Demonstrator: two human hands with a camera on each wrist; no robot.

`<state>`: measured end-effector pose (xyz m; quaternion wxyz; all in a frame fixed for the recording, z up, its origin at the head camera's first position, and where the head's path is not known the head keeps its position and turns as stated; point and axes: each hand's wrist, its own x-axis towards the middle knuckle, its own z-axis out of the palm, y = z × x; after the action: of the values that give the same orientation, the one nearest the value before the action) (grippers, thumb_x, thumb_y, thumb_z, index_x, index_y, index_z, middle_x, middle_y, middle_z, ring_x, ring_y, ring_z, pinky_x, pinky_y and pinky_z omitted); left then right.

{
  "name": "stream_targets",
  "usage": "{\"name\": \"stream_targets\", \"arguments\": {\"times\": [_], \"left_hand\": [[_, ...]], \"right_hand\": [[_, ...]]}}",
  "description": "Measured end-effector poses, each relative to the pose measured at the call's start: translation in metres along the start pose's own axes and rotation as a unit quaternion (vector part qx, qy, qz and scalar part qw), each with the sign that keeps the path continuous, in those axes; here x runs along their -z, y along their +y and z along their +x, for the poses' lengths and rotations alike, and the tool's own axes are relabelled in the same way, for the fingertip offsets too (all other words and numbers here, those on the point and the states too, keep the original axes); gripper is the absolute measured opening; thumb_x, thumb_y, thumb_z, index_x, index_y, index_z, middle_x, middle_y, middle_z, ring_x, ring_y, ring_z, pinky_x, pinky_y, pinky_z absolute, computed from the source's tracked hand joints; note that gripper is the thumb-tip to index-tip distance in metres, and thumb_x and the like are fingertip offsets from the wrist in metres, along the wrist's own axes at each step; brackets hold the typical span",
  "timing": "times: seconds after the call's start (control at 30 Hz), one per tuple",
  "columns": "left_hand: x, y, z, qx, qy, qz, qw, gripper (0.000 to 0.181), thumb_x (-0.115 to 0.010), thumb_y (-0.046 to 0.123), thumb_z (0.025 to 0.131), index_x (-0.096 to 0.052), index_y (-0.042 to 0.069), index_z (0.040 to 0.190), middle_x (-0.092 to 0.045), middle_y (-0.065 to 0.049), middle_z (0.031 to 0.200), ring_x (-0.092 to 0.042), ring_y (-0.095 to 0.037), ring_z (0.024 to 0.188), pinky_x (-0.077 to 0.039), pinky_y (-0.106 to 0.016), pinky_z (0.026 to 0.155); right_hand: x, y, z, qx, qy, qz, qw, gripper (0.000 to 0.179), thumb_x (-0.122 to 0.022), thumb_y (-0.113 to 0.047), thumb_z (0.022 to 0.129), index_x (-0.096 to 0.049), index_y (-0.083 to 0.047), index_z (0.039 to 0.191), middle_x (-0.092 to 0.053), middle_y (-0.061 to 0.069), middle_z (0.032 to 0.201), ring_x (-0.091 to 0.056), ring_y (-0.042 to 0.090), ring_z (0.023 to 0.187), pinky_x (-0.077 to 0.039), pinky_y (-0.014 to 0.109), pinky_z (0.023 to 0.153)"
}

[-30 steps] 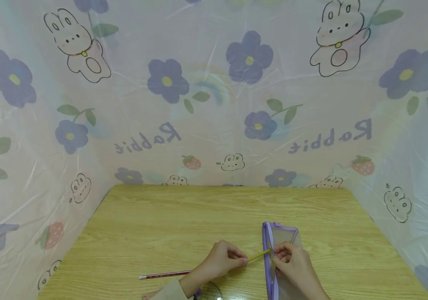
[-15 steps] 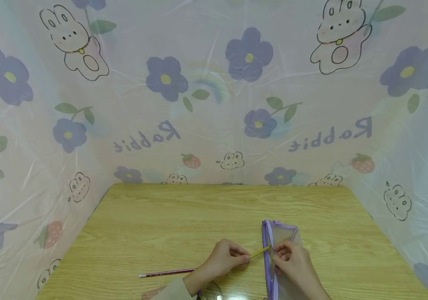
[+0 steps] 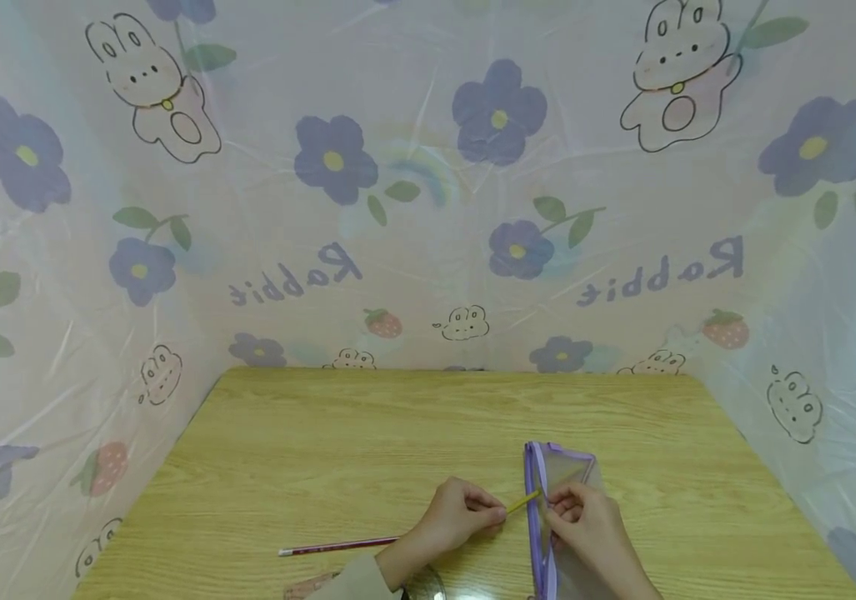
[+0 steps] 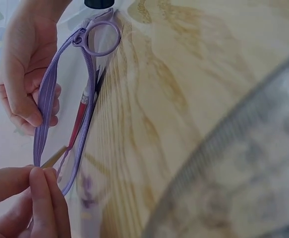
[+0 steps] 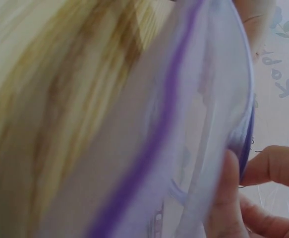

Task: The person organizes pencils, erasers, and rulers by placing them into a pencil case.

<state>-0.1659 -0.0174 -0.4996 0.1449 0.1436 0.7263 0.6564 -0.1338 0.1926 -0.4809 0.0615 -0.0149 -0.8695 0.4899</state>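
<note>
1. We are watching the left hand (image 3: 463, 517) pinching a yellow stick (image 3: 523, 501), its far end passing into a purple-edged pouch (image 3: 536, 542) that is lying right of the desk's (image 3: 367, 433) middle, well short of the far edge.
2. The right hand (image 3: 585, 517) is gripping the pouch's rim (holding the mouth parted, we are judging).
3. Done: we are seeing a red stick (image 4: 76, 126) apparently lying inside; the yellow one is sitting only partway in.
4. Outside: a red pencil (image 3: 341, 547), a pinkish flat piece (image 3: 307, 586) and a clear rounded piece (image 3: 425, 583) are lying left of the pouch, toward the near edge.
5. Since the earlier frame, the left hand is coming closer to the pouch, and yellow is now showing faintly through its side; the pencil is staying put.
</note>
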Motion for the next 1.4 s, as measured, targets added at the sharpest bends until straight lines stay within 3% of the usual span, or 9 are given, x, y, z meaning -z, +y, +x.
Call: {"name": "stream_targets", "arguments": {"times": [0.27, 0.5, 0.83, 1.17, 1.4], "left_hand": [[-0.002, -0.001, 0.003, -0.006, 0.011, 0.008, 0.9999, 0.007, -0.075, 0.0, 0.088, -0.075, -0.006, 0.087, -0.073, -0.011, 0.077, -0.073, -0.027, 0.073, -0.061, -0.028, 0.066], [-0.007, -0.004, 0.005, -0.004, 0.017, -0.012, 0.9998, 0.005, -0.072, -0.005, 0.088, -0.074, -0.01, 0.088, -0.072, -0.018, 0.08, -0.072, -0.038, 0.078, -0.061, -0.033, 0.068], [-0.012, -0.005, 0.008, -0.009, 0.016, -0.019, 0.9997, 0.004, -0.072, -0.007, 0.088, -0.074, -0.01, 0.09, -0.072, -0.02, 0.08, -0.071, -0.042, 0.079, -0.062, -0.035, 0.068], [-0.014, -0.002, 0.006, -0.014, 0.017, 0.002, 0.9998, 0.004, -0.074, -0.002, 0.088, -0.076, -0.006, 0.088, -0.073, -0.01, 0.076, -0.073, -0.026, 0.071, -0.061, -0.029, 0.065], [-0.015, -0.003, 0.008, -0.011, 0.008, -0.008, 0.9999, 0.006, -0.074, -0.002, 0.088, -0.075, -0.007, 0.09, -0.073, -0.012, 0.077, -0.073, -0.025, 0.072, -0.061, -0.028, 0.066]], "right_hand": [[0.0, -0.001, 0.0, 0.001, -0.002, -0.001, 1.0, 0.015, -0.068, 0.011, 0.075, -0.068, 0.003, 0.087, -0.061, 0.002, 0.069, -0.058, 0.01, 0.052, -0.052, 0.023, 0.046], [0.0, 0.0, 0.0, 0.006, -0.003, -0.017, 0.9998, 0.014, -0.069, 0.01, 0.075, -0.068, 0.003, 0.087, -0.061, 0.001, 0.07, -0.058, 0.009, 0.053, -0.052, 0.022, 0.047], [0.0, 0.001, 0.001, -0.005, -0.009, 0.001, 0.9999, 0.016, -0.068, 0.012, 0.076, -0.068, 0.003, 0.089, -0.06, 0.002, 0.071, -0.058, 0.011, 0.052, -0.052, 0.024, 0.045], [0.0, 0.002, 0.001, 0.001, -0.021, 0.019, 0.9996, 0.016, -0.069, 0.011, 0.076, -0.066, 0.006, 0.09, -0.061, 0.005, 0.072, -0.06, 0.012, 0.052, -0.054, 0.025, 0.046], [-0.001, 0.003, 0.002, 0.003, -0.022, 0.029, 0.9993, 0.016, -0.067, 0.012, 0.075, -0.066, 0.007, 0.09, -0.061, 0.005, 0.072, -0.06, 0.012, 0.052, -0.054, 0.025, 0.046]]}}
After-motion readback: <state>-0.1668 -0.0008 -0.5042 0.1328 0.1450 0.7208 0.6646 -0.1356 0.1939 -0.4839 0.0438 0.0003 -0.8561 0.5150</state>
